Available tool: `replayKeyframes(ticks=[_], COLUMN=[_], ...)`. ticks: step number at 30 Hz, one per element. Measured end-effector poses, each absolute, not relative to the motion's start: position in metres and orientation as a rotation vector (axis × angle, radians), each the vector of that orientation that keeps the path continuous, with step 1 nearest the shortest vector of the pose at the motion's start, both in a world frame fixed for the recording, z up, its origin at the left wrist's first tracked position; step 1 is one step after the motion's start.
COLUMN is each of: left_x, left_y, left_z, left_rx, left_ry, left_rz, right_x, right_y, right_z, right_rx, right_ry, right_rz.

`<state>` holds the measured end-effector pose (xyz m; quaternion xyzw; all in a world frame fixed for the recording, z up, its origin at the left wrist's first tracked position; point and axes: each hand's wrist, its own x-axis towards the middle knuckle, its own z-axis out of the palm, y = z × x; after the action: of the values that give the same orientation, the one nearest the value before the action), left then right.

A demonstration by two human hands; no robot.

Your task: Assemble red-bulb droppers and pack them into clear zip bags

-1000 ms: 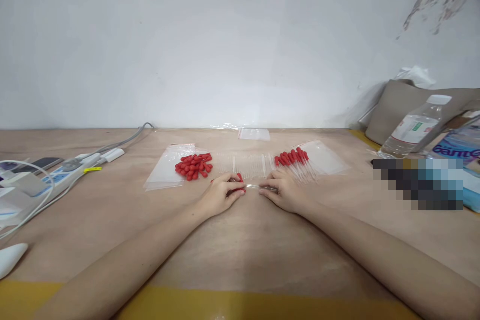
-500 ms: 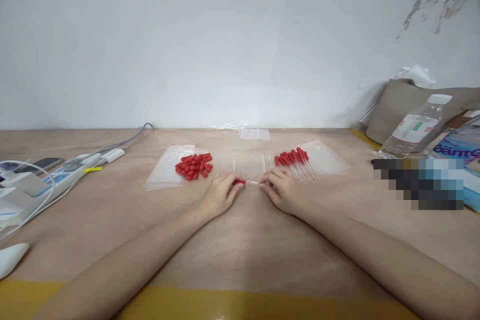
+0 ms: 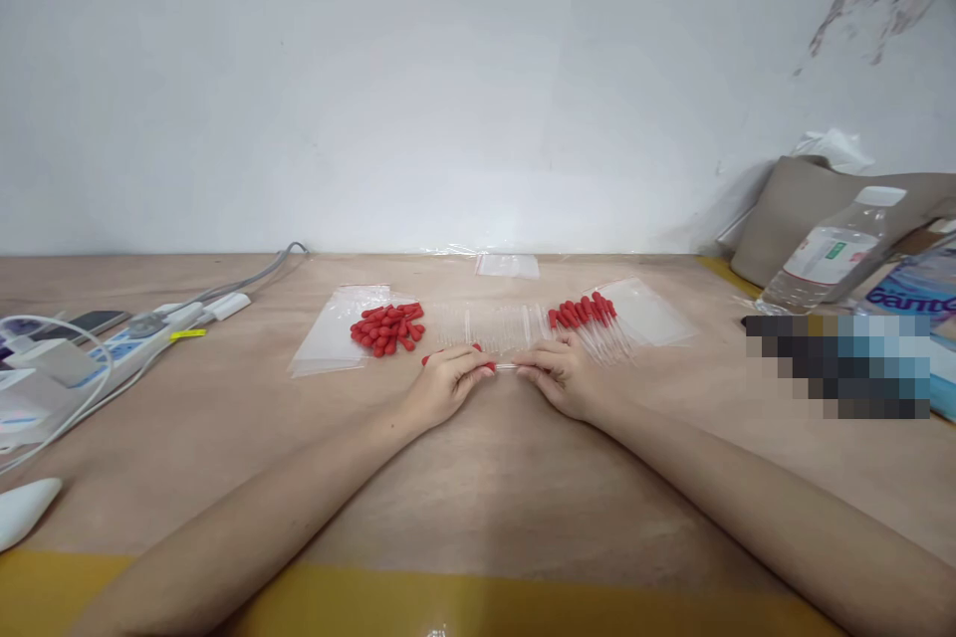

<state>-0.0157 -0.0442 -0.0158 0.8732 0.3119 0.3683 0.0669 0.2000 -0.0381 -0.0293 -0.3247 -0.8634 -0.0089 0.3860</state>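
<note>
My left hand [image 3: 446, 382] pinches a red rubber bulb [image 3: 486, 365] at the middle of the table. My right hand [image 3: 562, 376] pinches the clear tube [image 3: 506, 366] that meets that bulb, so both hands hold one dropper between them. Just beyond the hands lies a row of bare clear tubes [image 3: 493, 324]. A heap of loose red bulbs [image 3: 386, 327] lies on a clear plastic bag [image 3: 329, 333] to the left. Several finished droppers with red bulbs [image 3: 587, 316] lie to the right on another clear bag [image 3: 648, 313].
A white power strip [image 3: 134, 346] with plugs, cables and a phone [image 3: 88, 320] sits at the left. A plastic water bottle [image 3: 833, 252], a tan bag [image 3: 803, 209] and a blue packet [image 3: 915, 299] stand at the right. A small clear bag [image 3: 508, 265] lies by the wall.
Both hands stayed at the same spot, working the bulb and tube together; the fingers shifted slightly and the camera view tipped a little.
</note>
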Motion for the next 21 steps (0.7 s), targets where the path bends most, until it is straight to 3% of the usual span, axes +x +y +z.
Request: replayKeyframes(ticks=[12,21], left_x=[-0.015,-0.016], left_y=[-0.045,-0.040], left_z=[-0.021,-0.015], left_rx=[2.772,3.135], left_ry=[0.917,0.912], left_rz=[0.994,1.052], right_x=[0.203,0.198], right_y=[-0.041,-0.042], right_z=[-0.024,-0.023], right_rx=[-0.760,-0.645], right_ry=[-2.355,-2.356], right_rz=[-0.437,-0.422])
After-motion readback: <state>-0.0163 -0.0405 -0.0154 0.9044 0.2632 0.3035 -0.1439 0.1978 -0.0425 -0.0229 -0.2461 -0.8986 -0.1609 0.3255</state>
